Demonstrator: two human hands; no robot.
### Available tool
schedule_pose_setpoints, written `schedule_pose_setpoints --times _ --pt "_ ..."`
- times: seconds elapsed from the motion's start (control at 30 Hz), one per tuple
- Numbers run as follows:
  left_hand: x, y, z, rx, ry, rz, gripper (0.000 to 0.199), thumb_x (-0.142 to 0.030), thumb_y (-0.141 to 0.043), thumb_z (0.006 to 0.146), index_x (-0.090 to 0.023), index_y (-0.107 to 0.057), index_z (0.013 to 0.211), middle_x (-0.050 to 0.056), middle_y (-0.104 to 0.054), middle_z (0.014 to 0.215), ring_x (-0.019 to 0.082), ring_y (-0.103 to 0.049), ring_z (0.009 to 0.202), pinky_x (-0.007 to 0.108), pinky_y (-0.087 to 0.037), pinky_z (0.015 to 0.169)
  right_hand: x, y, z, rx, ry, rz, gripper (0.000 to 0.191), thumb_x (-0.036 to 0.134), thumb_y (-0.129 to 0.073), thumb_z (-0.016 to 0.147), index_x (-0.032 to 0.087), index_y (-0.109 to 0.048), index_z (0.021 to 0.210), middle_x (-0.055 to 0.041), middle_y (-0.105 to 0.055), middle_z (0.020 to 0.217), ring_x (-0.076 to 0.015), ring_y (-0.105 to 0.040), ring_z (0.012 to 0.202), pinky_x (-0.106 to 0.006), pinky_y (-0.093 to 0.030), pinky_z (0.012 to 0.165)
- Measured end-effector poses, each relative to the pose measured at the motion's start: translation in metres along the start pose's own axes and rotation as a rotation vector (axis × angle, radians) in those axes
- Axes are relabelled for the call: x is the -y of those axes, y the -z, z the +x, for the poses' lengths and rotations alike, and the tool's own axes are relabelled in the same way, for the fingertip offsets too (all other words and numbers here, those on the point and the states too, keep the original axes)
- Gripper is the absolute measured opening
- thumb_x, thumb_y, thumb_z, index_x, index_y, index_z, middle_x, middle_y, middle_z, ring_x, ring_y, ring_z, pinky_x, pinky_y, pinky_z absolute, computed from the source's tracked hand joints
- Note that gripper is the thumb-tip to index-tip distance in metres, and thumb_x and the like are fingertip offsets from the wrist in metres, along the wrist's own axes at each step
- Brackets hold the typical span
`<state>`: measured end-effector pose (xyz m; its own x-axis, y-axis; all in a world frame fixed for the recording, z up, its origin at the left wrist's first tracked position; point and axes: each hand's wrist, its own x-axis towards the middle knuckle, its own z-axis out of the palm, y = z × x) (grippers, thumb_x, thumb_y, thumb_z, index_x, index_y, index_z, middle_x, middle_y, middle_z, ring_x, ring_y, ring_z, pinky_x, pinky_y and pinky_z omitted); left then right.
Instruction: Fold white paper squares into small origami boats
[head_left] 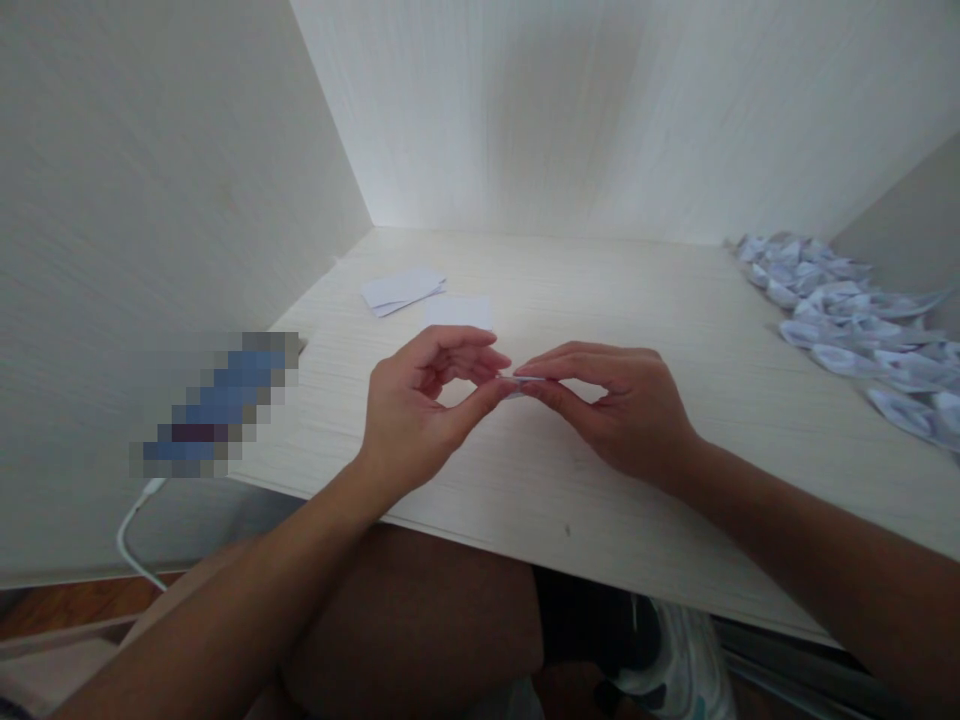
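Your left hand [420, 410] and right hand [622, 405] meet over the middle of the pale wooden surface [675, 330], fingers of both pinched on a small folded piece of white paper [517, 383] held between their tips, just above the surface; only a thin edge of it shows, so its shape cannot be told. Just beyond your hands lies a single white sheet [459, 311] flat on the surface, and a little farther back and to the left a small stack of white slips [401, 290]. Well off to your right, along the edge, a heap of folded paper pieces [855, 320] spreads toward the side wall. White panels close in the left and back. At your left a white cable [131, 530] hangs below the surface. Nothing lies between your hands and the sheets.
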<state>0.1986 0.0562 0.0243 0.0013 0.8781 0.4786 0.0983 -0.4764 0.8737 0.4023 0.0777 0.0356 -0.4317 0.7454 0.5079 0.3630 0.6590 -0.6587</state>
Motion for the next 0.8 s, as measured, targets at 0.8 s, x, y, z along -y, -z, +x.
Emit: schedule_pose_setpoints --times 0.8 --pt "0.005 0.006 0.008 0.145 0.342 -0.076 0.046 -0.024 -0.098 0.065 -0.016 -0.075 0.103 0.004 -0.081 0.085 0.017 -0.077 0.074 0.026 -0.064 0.071 0.003 -0.001 0.003 0.115 -0.215 -0.066 0.015 0.023 -0.069 0.092 0.019 -0.078 0.08 -0.0019 -0.078 0.074 -0.0146 -0.064 0.062 -0.029 -0.045 0.062"
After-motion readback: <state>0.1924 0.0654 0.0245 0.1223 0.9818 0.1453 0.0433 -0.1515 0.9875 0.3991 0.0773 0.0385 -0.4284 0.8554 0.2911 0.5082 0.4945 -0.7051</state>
